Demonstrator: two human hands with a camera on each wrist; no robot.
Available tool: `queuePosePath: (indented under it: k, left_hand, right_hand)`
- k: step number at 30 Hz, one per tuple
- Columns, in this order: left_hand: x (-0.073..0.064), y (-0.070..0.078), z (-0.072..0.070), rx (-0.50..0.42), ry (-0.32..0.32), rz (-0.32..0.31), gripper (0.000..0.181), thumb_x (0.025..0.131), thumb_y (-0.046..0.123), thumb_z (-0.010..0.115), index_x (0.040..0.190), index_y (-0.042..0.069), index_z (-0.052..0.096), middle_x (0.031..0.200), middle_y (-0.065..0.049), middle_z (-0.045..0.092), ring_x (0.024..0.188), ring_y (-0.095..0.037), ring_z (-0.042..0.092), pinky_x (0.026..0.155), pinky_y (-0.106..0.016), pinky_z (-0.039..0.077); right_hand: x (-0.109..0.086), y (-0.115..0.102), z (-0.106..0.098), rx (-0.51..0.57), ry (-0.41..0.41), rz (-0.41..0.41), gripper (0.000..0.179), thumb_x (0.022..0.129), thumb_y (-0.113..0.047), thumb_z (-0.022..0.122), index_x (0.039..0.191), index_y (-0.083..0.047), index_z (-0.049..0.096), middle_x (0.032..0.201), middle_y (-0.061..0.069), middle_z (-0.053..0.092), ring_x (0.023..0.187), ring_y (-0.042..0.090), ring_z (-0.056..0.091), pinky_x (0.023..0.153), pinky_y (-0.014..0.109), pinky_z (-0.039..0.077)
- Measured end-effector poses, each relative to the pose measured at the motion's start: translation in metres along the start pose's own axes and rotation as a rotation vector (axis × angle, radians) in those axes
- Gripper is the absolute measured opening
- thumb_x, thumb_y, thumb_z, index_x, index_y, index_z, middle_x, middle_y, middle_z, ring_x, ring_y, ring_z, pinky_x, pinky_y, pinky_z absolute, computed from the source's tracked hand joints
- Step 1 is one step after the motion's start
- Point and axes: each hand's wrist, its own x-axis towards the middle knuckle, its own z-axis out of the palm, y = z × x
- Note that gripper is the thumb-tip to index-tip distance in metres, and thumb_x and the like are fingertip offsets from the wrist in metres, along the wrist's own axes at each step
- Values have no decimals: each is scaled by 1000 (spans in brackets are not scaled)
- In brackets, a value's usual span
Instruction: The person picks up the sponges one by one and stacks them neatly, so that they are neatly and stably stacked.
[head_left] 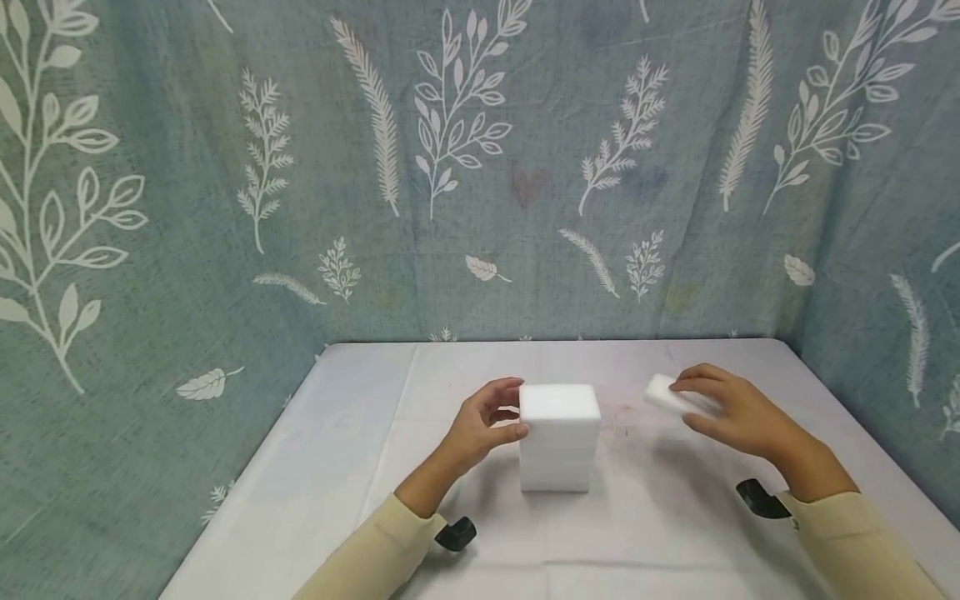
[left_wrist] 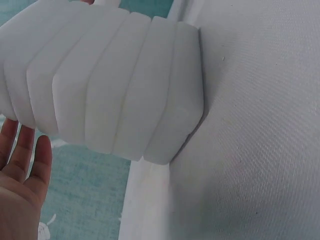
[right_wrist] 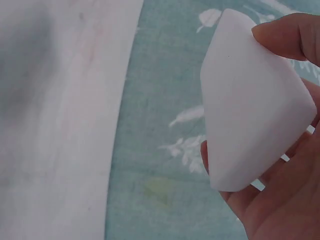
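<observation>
A stack of white sponge blocks (head_left: pixel 558 442) stands upright on the table, several blocks high. In the left wrist view the same stack (left_wrist: pixel 115 80) shows its seams, one block flush on another. My left hand (head_left: pixel 483 425) rests at the stack's upper left side, thumb at the front corner; its fingers (left_wrist: pixel 22 155) look fairly straight against the blocks. Off to the right and above the table, my right hand (head_left: pixel 738 412) grips a single white sponge block (right_wrist: pixel 250 105) between thumb and fingers. That block is tilted and apart from the stack.
A white cloth (head_left: pixel 465 550) covers the table. Green-blue leaf-patterned fabric (head_left: pixel 480 250) hangs behind it and along both sides. Dark wrist devices (head_left: pixel 761 498) sit below both wrists, close over the tabletop.
</observation>
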Motion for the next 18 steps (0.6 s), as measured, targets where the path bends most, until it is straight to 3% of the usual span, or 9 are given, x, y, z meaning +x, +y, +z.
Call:
queuePosePath:
  k: [9,18]
  left_hand:
    - [-1,3,4,16,18,-9,58,84,1,74,136,-4,48,121,-22,59,113,-36,55,98,-63,38]
    - [0,8,4,19,13,-6,57,84,-5,71,136,-5,48,120,-25,58,113,-42,52,99,-61,39]
  right_hand:
    - [21,-9,2,49,-2,-58,38,81,-3,73,117,-13,67,123,1,59,106,21,56,74,39,50]
    - [38,-19,3,92,-3,-81,39,81,0,68,117,-15,67,123,-1,59,103,18,56,71,35,50]
